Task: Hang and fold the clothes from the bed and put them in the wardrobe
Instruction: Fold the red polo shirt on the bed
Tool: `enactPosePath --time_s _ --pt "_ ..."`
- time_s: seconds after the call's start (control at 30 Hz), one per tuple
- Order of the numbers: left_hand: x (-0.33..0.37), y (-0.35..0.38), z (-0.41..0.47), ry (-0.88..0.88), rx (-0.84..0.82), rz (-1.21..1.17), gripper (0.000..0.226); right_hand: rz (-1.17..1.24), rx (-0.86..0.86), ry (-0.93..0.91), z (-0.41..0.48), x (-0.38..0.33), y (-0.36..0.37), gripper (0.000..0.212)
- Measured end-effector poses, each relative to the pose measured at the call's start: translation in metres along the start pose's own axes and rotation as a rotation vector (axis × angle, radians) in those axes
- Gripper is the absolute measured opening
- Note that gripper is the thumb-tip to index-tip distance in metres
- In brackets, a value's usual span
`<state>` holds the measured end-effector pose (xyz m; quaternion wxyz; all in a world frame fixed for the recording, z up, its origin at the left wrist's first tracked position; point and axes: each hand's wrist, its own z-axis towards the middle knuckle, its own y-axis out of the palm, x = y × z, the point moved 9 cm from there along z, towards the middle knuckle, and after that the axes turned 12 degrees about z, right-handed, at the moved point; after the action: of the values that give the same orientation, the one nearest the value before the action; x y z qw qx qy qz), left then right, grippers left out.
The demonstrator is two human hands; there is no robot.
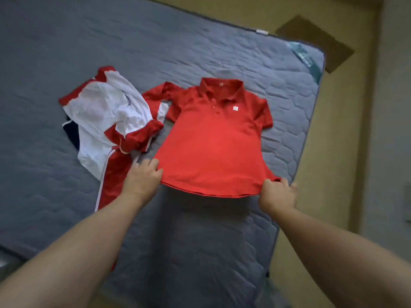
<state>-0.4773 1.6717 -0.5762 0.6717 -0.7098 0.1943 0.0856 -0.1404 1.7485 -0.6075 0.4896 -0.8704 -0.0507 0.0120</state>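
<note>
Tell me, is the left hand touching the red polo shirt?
Touching. The head view shows the left hand gripping the lower hem corner of the red polo shirt, with no gap between them.

Polo shirt (213, 138) flat on the bed (200, 241), collar at the far end; crumpled jacket pile (106, 121) just beside it, left.
</note>
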Motion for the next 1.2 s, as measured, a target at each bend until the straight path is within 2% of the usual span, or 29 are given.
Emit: enactPosePath --time_s 0.07,0.17,0.3,0.37,0.47,0.5,0.57,0.67,0.73,0.77,0.8,0.9,1.0,1.13,1.2 --pt "0.033 0.048 -0.02 0.088 -0.029 0.005 0.005 0.048 -0.054 0.059 0.006 0.004 0.058 0.028" --pt "0.073 0.096 -0.045 0.172 -0.003 -0.021 0.02 0.098 -0.108 0.139 0.006 0.02 0.128 0.032" --pt "0.098 0.134 -0.065 0.169 -0.035 -0.053 0.021 0.124 -0.232 0.198 -0.003 0.044 0.188 0.032" --pt "0.101 0.148 -0.068 0.149 -0.074 -0.056 0.022 0.251 -0.213 0.234 0.0 0.05 0.204 0.03" --pt "0.096 0.165 -0.067 0.056 -0.189 -0.056 0.011 0.557 -0.045 0.338 0.015 0.057 0.213 0.039" --pt "0.09 0.175 -0.067 -0.02 -0.241 -0.069 0.013 0.639 0.022 0.383 0.022 0.059 0.213 0.044" --pt "0.071 0.194 -0.072 -0.314 -0.346 -0.193 0.028 0.764 0.067 0.483 0.034 0.06 0.219 0.051" --pt "0.041 0.238 -0.099 -0.956 -0.471 -0.617 0.038 0.864 0.036 0.649 0.047 0.063 0.241 0.054" --pt "0.043 0.269 -0.118 -1.22 -0.548 -0.872 0.054 0.899 -0.004 0.723 0.049 0.068 0.255 0.054" --pt "0.046 0.279 -0.123 -1.282 -0.574 -0.955 0.062 0.944 -0.023 0.75 0.049 0.071 0.265 0.054" --pt "0.051 0.284 -0.125 -1.312 -0.566 -1.012 0.06 0.993 -0.034 0.764 0.049 0.071 0.272 0.055" --pt "0.064 0.299 -0.126 -1.344 -0.53 -1.17 0.037 1.205 -0.006 0.852 0.051 0.085 0.313 0.067" --pt "0.071 0.31 -0.134 -1.458 -0.484 -1.323 0.02 1.374 0.111 0.93 0.056 0.109 0.356 0.056" --pt "0.083 0.3 -0.158 -1.665 -0.373 -1.511 0.022 1.43 0.209 0.976 0.008 0.083 0.316 0.043" --pt "0.086 0.288 -0.176 -1.697 -0.359 -1.47 0.017 1.403 0.252 0.984 -0.019 0.078 0.299 0.035"
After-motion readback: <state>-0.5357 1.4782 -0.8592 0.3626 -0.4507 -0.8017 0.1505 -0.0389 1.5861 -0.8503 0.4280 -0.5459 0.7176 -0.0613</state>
